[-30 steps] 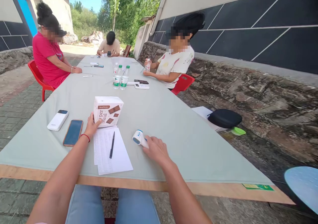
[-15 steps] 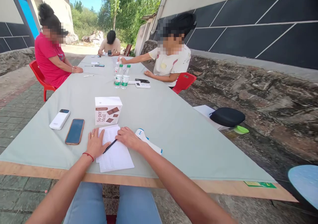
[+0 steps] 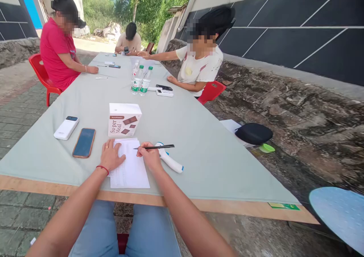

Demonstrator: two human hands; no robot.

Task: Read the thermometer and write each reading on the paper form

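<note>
You've lifted the pen (image 3: 155,147) off the paper sheet (image 3: 129,169); your right hand (image 3: 150,157) pinches it, your left hand (image 3: 110,157) lies open, flat on the sheet's left edge.

At a long table (image 3: 199,135) outdoors, the person's left hand (image 3: 111,157) lies flat on a printed sheet (image 3: 129,171). The right hand (image 3: 150,156) holds a black pen (image 3: 155,147) level above the sheet. A white thermometer (image 3: 170,162) lies just beside that hand. A white box (image 3: 124,119) stands behind the sheet, a phone (image 3: 84,142) and power bank (image 3: 66,127) to its left.
</note>
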